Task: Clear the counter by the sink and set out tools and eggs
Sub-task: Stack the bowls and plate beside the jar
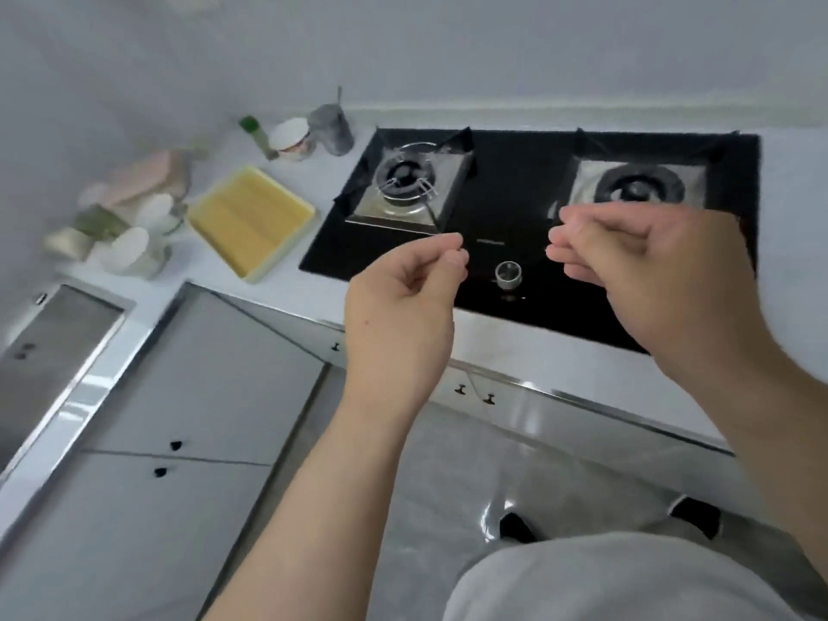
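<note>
Both hands hover over the black cooktop (506, 195), clear of the tabletop (286, 302). The left hand (398, 298) has its grip closed, thumb tip against forefinger, with nothing visible between them. The right hand (645, 271) is blurred, its fingers loosely curled around nothing.

No eggs or tools show anywhere. What needs clearing sits at the left of the frame, between cooktop and sink (49, 347): a yellow tray (251, 217), a huddle of pale jars (130, 248) at mid-left, and a green bottle (257, 136) near the upper left.

The likely trouble lies in that crowding. A reach for the tray could brush the jars just beside it and tip them toward the sink. A hand crossing low could also catch the cooktop knob (508, 274), just beyond the left hand in this view.

The tray lies flat, skewed to the tabletop edge, one corner pointing toward the lower frame. It looks nearly square here, so its long axis cannot be told firmly.
</note>
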The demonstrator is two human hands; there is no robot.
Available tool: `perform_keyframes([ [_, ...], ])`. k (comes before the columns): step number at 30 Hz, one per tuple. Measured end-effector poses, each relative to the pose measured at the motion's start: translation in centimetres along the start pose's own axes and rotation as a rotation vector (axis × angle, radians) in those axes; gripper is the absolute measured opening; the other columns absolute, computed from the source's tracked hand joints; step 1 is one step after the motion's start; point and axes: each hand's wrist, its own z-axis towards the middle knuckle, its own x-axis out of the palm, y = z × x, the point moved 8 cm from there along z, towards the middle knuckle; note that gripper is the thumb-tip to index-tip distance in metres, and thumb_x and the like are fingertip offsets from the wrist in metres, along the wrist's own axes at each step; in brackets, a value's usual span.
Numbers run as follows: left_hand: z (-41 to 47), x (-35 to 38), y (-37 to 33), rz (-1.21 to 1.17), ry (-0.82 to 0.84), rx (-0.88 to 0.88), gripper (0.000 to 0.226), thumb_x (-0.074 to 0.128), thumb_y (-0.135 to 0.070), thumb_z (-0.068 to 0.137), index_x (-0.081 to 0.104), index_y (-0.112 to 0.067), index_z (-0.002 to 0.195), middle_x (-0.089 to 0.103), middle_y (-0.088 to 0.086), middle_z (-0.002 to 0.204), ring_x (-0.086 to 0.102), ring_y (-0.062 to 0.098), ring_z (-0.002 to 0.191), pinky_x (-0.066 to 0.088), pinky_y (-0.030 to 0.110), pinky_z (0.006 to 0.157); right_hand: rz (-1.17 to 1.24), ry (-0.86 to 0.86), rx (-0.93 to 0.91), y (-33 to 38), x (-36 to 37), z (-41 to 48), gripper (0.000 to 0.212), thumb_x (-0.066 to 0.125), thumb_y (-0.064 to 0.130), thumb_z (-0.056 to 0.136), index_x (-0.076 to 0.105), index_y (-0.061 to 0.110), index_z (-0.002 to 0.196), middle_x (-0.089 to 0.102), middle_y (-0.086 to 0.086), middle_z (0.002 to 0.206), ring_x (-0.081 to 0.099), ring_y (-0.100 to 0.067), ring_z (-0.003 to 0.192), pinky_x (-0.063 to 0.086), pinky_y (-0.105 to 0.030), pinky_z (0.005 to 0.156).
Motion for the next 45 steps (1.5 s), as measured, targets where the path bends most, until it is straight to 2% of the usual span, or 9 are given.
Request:
perform_keyframes([
  [7,-2.0,-16.2,3.5,-0.102,-0.345,-0.111,0.014,0.065,-0.022,0.093,0.077,-0.027,0.1,0.077,-0.009,0.089,0.071,0.005,0.09,0.057,0.03,0.089,0.023,0.323,-0.129,5.9,16.7,-1.2,0.018,0.064,0.02,0.095,0.075,0.017,0.109,0.077,0.007,0.087,0.074,-0.006,0.085,0.06,-0.034,0.082],
  [15,-0.9,-26.9,7.2,-0.158,-0.579,-0.172,0.015,0.064,-0.019,0.094,0.077,-0.028,0.095,0.077,-0.005,0.088,0.072,0.013,0.093,0.055,0.039,0.095,0.077,0.56,-0.119,7.9,30.7,-0.7,0.01,0.066,0.022,0.095,0.074,0.026,0.097,0.077,0.004,0.084,0.074,-0.011,0.085,0.059,-0.039,0.085],
  [19,2.8,-30.2,9.2,-0.175,-0.62,-0.205,0.016,0.062,-0.016,0.096,0.076,-0.023,0.098,0.077,-0.004,0.089,0.073,0.014,0.093,0.056,0.039,0.094,0.087,0.607,-0.094,7.5,36.6,1.8,0.016,0.065,0.026,0.095,0.072,0.034,0.082,0.077,0.005,0.083,0.074,-0.013,0.085,0.059,-0.041,0.085],
  [23,9.0,-33.5,11.8,-0.21,-0.653,-0.259,0.017,0.06,-0.011,0.097,0.076,-0.017,0.101,0.078,-0.001,0.089,0.073,0.013,0.09,0.057,0.037,0.094,0.067,0.648,-0.071,6.9,42.9,6.2,0.017,0.065,0.027,0.095,0.072,0.035,0.081,0.077,0.007,0.083,0.074,-0.013,0.084,0.059,-0.041,0.086],
  [28,16.6,-37.5,14.3,-0.221,-0.657,-0.341,0.017,0.06,-0.012,0.097,0.076,-0.018,0.097,0.078,0.0,0.087,0.074,0.016,0.09,0.056,0.039,0.094,0.055,0.697,-0.002,5.7,50.1,11.3,0.014,0.065,0.023,0.096,0.072,0.032,0.087,0.077,0.007,0.084,0.075,-0.011,0.084,0.059,-0.04,0.087],
  [34,21.3,-42.4,16.1,-0.285,-0.716,-0.372,0.019,0.059,-0.007,0.096,0.076,-0.015,0.094,0.077,0.005,0.088,0.074,0.021,0.088,0.059,0.038,0.09,-0.006,0.747,0.03,5.9,58.2,14.2,0.015,0.065,0.024,0.095,0.072,0.033,0.085,0.077,0.004,0.082,0.075,-0.013,0.083,0.06,-0.043,0.084],
  [36,22.9,-44.3,17.2,-0.315,-0.716,-0.403,0.018,0.06,-0.006,0.096,0.076,-0.012,0.095,0.077,0.006,0.089,0.074,0.022,0.088,0.059,0.039,0.09,-0.026,0.75,0.031,6.1,60.9,14.8,0.016,0.065,0.024,0.096,0.072,0.033,0.084,0.077,0.006,0.082,0.074,-0.011,0.083,0.06,-0.043,0.084],
  [39,25.3,-47.3,19.0,-0.345,-0.707,-0.426,0.016,0.06,-0.007,0.096,0.076,-0.01,0.098,0.077,0.006,0.09,0.074,0.022,0.088,0.059,0.037,0.088,-0.057,0.749,0.04,6.1,64.4,15.5,0.01,0.065,0.026,0.095,0.075,0.026,0.095,0.077,0.007,0.083,0.074,-0.007,0.084,0.06,-0.04,0.085],
  [45,31.2,-54.2,22.4,-0.372,-0.596,-0.464,0.015,0.06,-0.008,0.096,0.074,-0.01,0.1,0.077,0.008,0.094,0.075,0.019,0.085,0.06,0.03,0.083,-0.098,0.688,0.085,6.7,72.3,16.8,0.018,0.064,0.024,0.095,0.07,0.034,0.082,0.077,0.005,0.082,0.074,-0.011,0.085,0.059,-0.042,0.087],
])
